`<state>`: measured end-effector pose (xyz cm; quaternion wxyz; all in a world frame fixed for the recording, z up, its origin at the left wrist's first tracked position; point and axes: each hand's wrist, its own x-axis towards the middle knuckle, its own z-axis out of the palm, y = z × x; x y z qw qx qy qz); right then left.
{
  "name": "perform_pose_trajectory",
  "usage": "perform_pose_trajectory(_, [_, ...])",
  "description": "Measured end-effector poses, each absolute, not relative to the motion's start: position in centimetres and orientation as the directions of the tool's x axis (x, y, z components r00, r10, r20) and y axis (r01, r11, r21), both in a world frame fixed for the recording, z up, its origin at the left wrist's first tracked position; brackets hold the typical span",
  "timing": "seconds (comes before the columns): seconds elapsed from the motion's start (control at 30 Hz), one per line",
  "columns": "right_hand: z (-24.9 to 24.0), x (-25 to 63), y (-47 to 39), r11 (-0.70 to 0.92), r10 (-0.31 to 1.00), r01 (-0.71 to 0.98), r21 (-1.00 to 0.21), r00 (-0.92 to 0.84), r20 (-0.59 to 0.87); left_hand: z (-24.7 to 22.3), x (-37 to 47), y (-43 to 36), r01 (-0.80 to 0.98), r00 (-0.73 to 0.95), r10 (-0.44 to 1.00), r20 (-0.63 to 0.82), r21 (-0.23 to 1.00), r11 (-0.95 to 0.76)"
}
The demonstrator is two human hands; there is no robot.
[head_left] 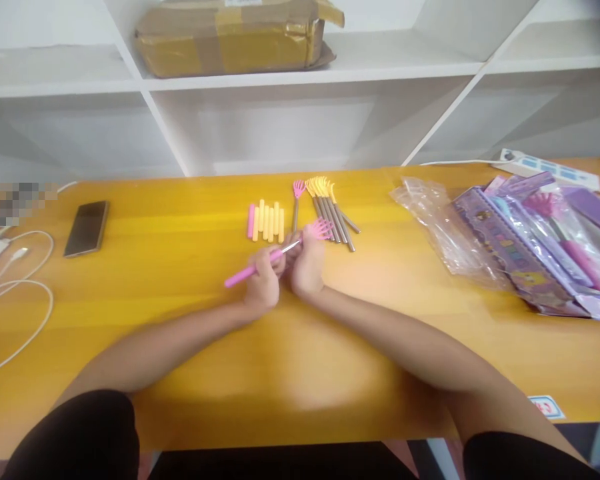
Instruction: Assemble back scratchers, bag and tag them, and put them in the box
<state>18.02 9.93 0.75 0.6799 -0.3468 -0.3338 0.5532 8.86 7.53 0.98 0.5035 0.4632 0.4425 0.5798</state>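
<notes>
Where the bench [300, 393] runs open from its near edge, the left hand [263, 285] grips a pink scratcher [240, 275] by its handle, the right hand [307, 267] clasping its rod near the claw.
Just beyond lie yellow handles [266, 221] and yellow-clawed rods [329, 212], with room leftward to a phone [87, 229], less rightward to a plastic bag [445, 233]; shelving [330, 77] lines the far edge.

Held claw tool [276, 255]: pink handle, silvery shaft, pink head. Second claw tool [296, 207]: pink head, grey shaft. Bundled claw tools [329, 211]: yellow heads, grey metallic shafts. Loose handles [266, 222]: one pink, others pale yellow. Tabletop [180, 267]: orange-yellow. Shelf [380, 57]: white. Carton [265, 47]: brown. Box [510, 250]: purple, multicoloured print. Phone [86, 229]: black face. Power strip [550, 170]: white, blue patches. Sleeves [75, 433]: black.
</notes>
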Motion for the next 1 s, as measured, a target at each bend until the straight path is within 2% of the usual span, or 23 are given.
perform_pose_trajectory(0.1, [0.2, 17.6, 8.3, 0.108, 0.994, -0.521, -0.846, 0.064, 0.088, 0.5, 7.6, 7.5, -0.15, 0.076, 0.988, 0.133, 0.981, -0.12])
perform_pose_trajectory(0.23, [0.3, 18.6, 8.8, 0.07, 0.996, -0.516, -0.854, -0.007, 0.085, 0.0, 5.3, 8.9, -0.196, 0.126, 0.972, 0.197, 0.966, -0.17])
perform_pose_trajectory(0.57, [0.0, 18.7, 9.5, 0.028, 0.995, -0.508, -0.861, -0.064, 0.07, -1.1, 5.6, 9.8, -0.252, 0.184, 0.972, 0.149, 0.962, -0.1])
perform_pose_trajectory(0.8, [0.2, 18.8, 10.4, -0.058, 0.998, -0.525, -0.849, -0.057, -0.033, -0.7, 5.4, 9.6, -0.225, 0.239, 0.961, 0.142, 0.97, -0.087])
perform_pose_trajectory(0.9, [0.4, 19.7, 11.4, 0.008, 1.0, -0.559, -0.829, -0.004, 0.012, -0.1, 5.2, 9.8, -0.22, 0.382, 0.915, 0.13, 0.974, -0.047])
perform_pose_trajectory(1.0, [0.8, 21.2, 12.9, 0.102, 0.993, -0.557, -0.824, 0.102, 0.053, 0.3, 5.2, 10.4, -0.311, 0.487, 0.869, 0.086, 0.947, 0.08])
